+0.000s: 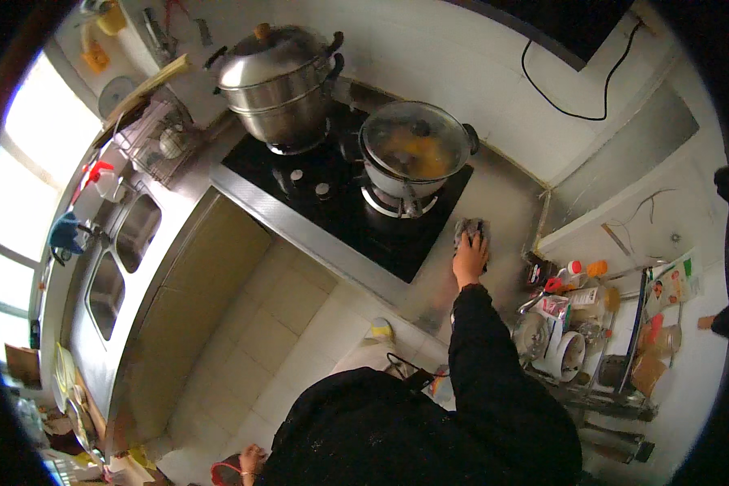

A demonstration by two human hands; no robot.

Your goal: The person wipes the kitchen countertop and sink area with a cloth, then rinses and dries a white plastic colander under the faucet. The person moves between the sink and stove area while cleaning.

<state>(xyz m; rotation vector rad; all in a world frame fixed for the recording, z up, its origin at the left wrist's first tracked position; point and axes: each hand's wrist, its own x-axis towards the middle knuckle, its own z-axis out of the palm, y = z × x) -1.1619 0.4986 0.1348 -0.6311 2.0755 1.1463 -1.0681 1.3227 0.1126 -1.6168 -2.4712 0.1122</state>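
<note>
My right hand presses a crumpled grey cloth onto the steel countertop, just right of the black glass gas hob. Part of the cloth is hidden under my fingers. On the near burner stands a pot with a glass lid, and orange-yellow food shows through the lid. Low in the picture, my left hand hangs beside my body, against a red-rimmed object. Its fingers are too small and blurred to show whether they grip that rim.
A tall steel steamer pot occupies the far burner. To the right, a rack holds bottles, jars and packets. A double sink and a wire basket line the left counter. Overhead hangs a dark range hood with a loose cable.
</note>
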